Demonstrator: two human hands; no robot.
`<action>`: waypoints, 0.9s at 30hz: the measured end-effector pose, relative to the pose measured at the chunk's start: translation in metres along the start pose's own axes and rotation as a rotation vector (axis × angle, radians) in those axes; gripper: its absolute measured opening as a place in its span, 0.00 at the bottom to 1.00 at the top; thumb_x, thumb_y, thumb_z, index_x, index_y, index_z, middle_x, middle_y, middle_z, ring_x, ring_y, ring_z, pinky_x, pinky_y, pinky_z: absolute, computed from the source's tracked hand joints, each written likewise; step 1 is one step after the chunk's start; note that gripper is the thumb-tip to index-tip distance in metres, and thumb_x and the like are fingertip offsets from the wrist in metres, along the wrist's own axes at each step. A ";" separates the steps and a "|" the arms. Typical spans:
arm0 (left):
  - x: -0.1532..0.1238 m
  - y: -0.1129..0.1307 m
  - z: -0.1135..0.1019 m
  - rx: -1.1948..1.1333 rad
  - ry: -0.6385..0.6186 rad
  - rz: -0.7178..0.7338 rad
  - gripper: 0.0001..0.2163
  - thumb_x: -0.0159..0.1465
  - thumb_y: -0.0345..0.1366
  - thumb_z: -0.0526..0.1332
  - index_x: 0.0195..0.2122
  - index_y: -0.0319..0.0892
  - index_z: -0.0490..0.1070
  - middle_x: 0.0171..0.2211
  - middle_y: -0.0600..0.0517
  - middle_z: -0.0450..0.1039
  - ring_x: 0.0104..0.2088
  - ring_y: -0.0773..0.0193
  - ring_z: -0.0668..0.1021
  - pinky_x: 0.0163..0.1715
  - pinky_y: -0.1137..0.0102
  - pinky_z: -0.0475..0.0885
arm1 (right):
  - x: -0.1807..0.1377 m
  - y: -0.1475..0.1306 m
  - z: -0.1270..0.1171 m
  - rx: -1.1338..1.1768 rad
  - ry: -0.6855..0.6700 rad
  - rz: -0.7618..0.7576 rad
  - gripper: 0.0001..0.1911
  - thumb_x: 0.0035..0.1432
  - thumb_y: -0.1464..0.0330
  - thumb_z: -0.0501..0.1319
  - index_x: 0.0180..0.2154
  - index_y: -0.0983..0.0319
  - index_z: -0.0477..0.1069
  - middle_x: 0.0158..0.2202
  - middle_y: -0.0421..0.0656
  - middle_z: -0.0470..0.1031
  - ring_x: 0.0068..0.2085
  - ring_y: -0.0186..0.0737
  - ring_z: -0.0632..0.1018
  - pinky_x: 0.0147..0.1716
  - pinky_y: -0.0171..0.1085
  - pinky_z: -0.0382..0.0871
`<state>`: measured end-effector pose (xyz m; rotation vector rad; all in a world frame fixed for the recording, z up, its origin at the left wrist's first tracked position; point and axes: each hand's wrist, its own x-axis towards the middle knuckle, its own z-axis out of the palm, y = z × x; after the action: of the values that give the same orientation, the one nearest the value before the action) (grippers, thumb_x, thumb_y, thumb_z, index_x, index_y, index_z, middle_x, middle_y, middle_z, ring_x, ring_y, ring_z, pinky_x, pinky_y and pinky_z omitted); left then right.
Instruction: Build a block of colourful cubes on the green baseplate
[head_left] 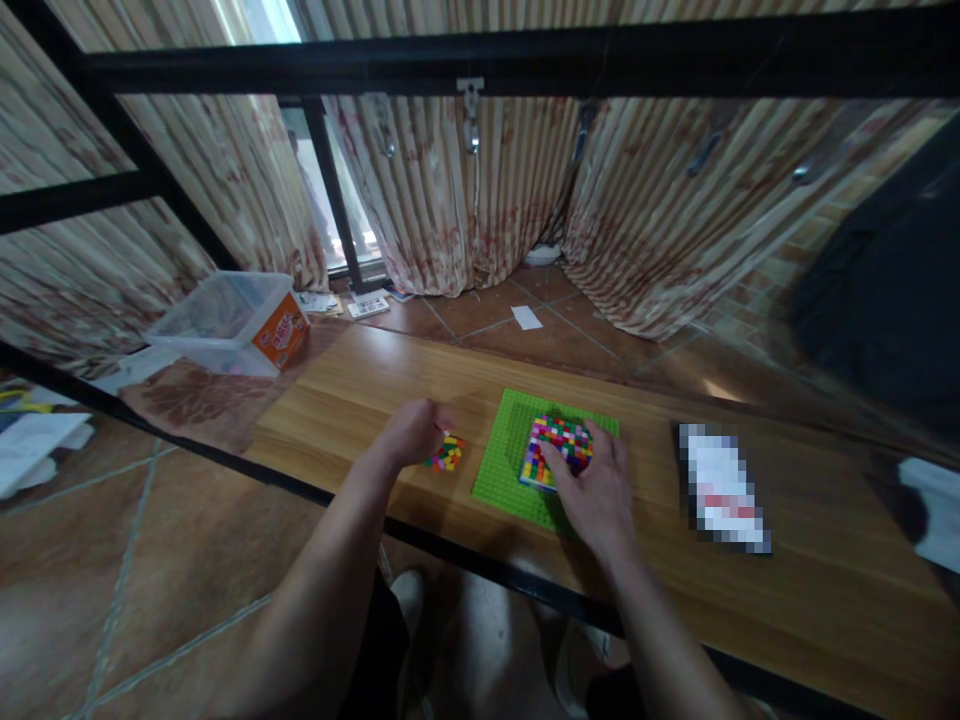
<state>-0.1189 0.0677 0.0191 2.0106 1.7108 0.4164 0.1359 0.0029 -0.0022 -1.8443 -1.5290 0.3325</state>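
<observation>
Green and studded, the plate [501, 452] lies on the wooden table [360, 382], and around the plate's middle, clear of its left edge, sits the block [553, 432], a slab of many-coloured bricks. The right hand [604, 495] spans the block, its thumb reaching over the top and its fingers at the far right corner; whether they pinch or merely rest, I cannot tell. The left hand [414, 432] is bent over the pile [451, 456] of loose bricks, between the table's left end and the plate's left edge, its fingertips too blurred to show whether a brick is caught. The block looks like hard plastic, so it should prove light and stiff, smooth on its sides, and better taken by two opposite edges than by single bricks (a lone one at a corner might pop off). Whether it is locked to the plate's studs I cannot tell. The loose bricks should be lighter yet, slippery and easily scattered, best pinched one at a time by their sides.
</observation>
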 end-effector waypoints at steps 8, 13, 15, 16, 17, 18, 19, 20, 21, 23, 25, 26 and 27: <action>-0.004 0.001 0.000 0.113 0.006 -0.001 0.10 0.51 0.24 0.60 0.28 0.44 0.78 0.28 0.51 0.79 0.33 0.61 0.79 0.36 0.72 0.71 | 0.000 0.004 0.002 -0.004 0.021 -0.028 0.40 0.57 0.42 0.54 0.59 0.65 0.62 0.56 0.58 0.65 0.57 0.59 0.69 0.55 0.55 0.63; -0.003 0.002 0.002 0.139 0.026 -0.020 0.10 0.51 0.23 0.60 0.29 0.42 0.78 0.29 0.50 0.78 0.34 0.61 0.78 0.36 0.71 0.71 | 0.000 0.002 0.001 -0.015 0.007 -0.020 0.41 0.57 0.42 0.54 0.59 0.66 0.62 0.56 0.60 0.64 0.56 0.59 0.69 0.54 0.55 0.63; -0.003 0.003 0.001 0.141 0.023 -0.030 0.10 0.51 0.24 0.59 0.29 0.42 0.77 0.28 0.49 0.78 0.32 0.61 0.78 0.35 0.71 0.70 | 0.001 0.002 0.001 -0.012 0.001 -0.019 0.42 0.57 0.42 0.54 0.59 0.67 0.62 0.56 0.60 0.65 0.56 0.58 0.69 0.55 0.54 0.63; -0.003 0.005 0.000 0.141 0.021 -0.033 0.10 0.51 0.23 0.59 0.29 0.41 0.77 0.27 0.50 0.78 0.31 0.61 0.78 0.35 0.71 0.70 | 0.001 0.002 0.001 -0.009 0.000 -0.019 0.42 0.56 0.42 0.54 0.59 0.68 0.62 0.56 0.60 0.65 0.56 0.58 0.69 0.55 0.54 0.63; -0.003 0.006 -0.001 0.141 0.020 -0.033 0.10 0.51 0.23 0.59 0.29 0.41 0.77 0.27 0.50 0.78 0.31 0.62 0.78 0.35 0.71 0.70 | 0.001 0.001 0.001 -0.006 -0.001 -0.017 0.42 0.56 0.42 0.54 0.59 0.68 0.62 0.56 0.60 0.65 0.57 0.57 0.69 0.56 0.53 0.63; -0.003 0.008 -0.002 0.141 0.019 -0.031 0.10 0.51 0.23 0.59 0.29 0.41 0.77 0.27 0.50 0.78 0.31 0.62 0.78 0.35 0.71 0.70 | 0.001 0.001 0.001 -0.004 0.001 -0.013 0.42 0.56 0.42 0.54 0.59 0.68 0.62 0.56 0.60 0.65 0.57 0.57 0.68 0.56 0.53 0.62; -0.003 0.010 -0.003 0.140 0.019 -0.027 0.10 0.51 0.23 0.58 0.28 0.41 0.77 0.27 0.50 0.78 0.31 0.63 0.78 0.35 0.72 0.70 | 0.001 0.001 0.001 -0.002 0.004 -0.007 0.42 0.56 0.42 0.55 0.59 0.67 0.62 0.56 0.59 0.64 0.57 0.57 0.68 0.56 0.54 0.62; -0.003 0.012 -0.005 0.139 0.021 -0.021 0.10 0.51 0.22 0.58 0.28 0.41 0.77 0.26 0.50 0.78 0.31 0.63 0.78 0.35 0.72 0.70 | 0.001 0.001 0.001 0.001 0.007 -0.003 0.41 0.56 0.42 0.55 0.59 0.67 0.62 0.57 0.59 0.64 0.57 0.57 0.68 0.56 0.54 0.62; -0.003 0.014 -0.006 0.137 0.023 -0.015 0.10 0.52 0.23 0.57 0.27 0.41 0.77 0.26 0.50 0.78 0.31 0.63 0.78 0.34 0.72 0.69 | 0.000 0.001 0.002 0.005 0.012 -0.001 0.41 0.57 0.43 0.55 0.59 0.66 0.62 0.57 0.59 0.64 0.57 0.57 0.68 0.56 0.54 0.62; -0.002 0.018 -0.008 0.134 0.030 0.000 0.10 0.53 0.23 0.56 0.27 0.40 0.76 0.26 0.50 0.78 0.30 0.63 0.78 0.33 0.72 0.69 | 0.000 0.000 0.003 0.012 0.017 -0.002 0.39 0.57 0.44 0.56 0.59 0.65 0.62 0.57 0.58 0.64 0.57 0.57 0.69 0.56 0.55 0.63; -0.001 0.020 -0.008 0.135 0.046 0.013 0.10 0.55 0.25 0.56 0.27 0.40 0.76 0.25 0.51 0.77 0.30 0.62 0.78 0.32 0.72 0.69 | 0.000 0.000 0.003 0.016 0.019 -0.006 0.39 0.57 0.44 0.56 0.60 0.65 0.62 0.57 0.58 0.64 0.57 0.57 0.69 0.56 0.55 0.63; 0.000 0.021 -0.008 0.134 0.056 0.020 0.09 0.56 0.26 0.56 0.28 0.40 0.76 0.25 0.50 0.77 0.29 0.62 0.78 0.32 0.71 0.69 | 0.000 0.000 0.004 0.017 0.018 -0.009 0.39 0.57 0.44 0.56 0.60 0.65 0.62 0.57 0.58 0.64 0.57 0.57 0.69 0.56 0.54 0.63; 0.001 0.022 -0.007 0.124 0.066 0.034 0.09 0.57 0.26 0.56 0.28 0.39 0.76 0.26 0.50 0.77 0.29 0.62 0.78 0.33 0.71 0.69 | 0.000 0.000 0.004 0.018 0.019 -0.011 0.39 0.57 0.44 0.56 0.60 0.66 0.62 0.57 0.58 0.64 0.57 0.57 0.69 0.56 0.54 0.63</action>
<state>-0.1037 0.0673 0.0369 2.1381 1.7845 0.4005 0.1337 0.0046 -0.0049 -1.8194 -1.5182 0.3220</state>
